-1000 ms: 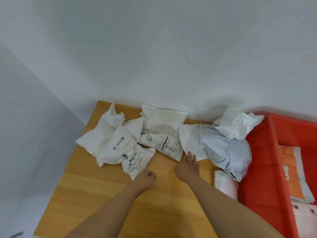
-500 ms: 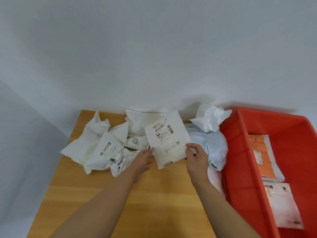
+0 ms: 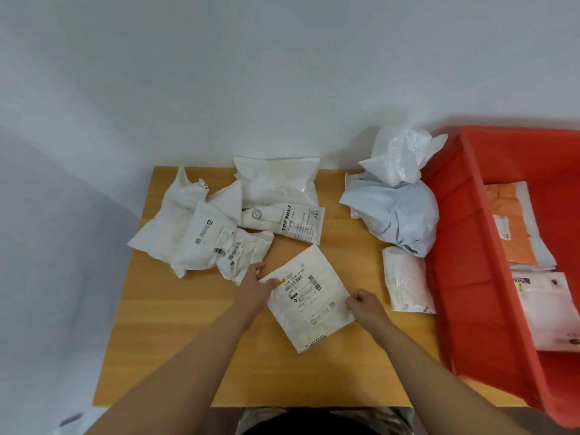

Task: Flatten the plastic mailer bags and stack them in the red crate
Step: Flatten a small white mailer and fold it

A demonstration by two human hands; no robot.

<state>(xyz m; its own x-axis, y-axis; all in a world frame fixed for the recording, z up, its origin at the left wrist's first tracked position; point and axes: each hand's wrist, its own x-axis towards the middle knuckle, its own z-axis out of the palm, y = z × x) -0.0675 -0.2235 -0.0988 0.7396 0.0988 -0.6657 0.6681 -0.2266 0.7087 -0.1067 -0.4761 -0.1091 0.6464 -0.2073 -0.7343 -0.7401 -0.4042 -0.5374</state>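
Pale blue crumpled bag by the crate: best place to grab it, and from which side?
Probably from above, at the gathered folds on top of the pale blue bag. It sits as a rounded bundle with no flat free edge showing. The red crate wall blocks its right side, and a crumpled white bag rests on its back. Coming in from the near left, over bare table, looks clearest.

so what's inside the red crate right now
The red crate holds an orange-and-white mailer and a white mailer nearer the person. Whatever lies beneath them is covered.
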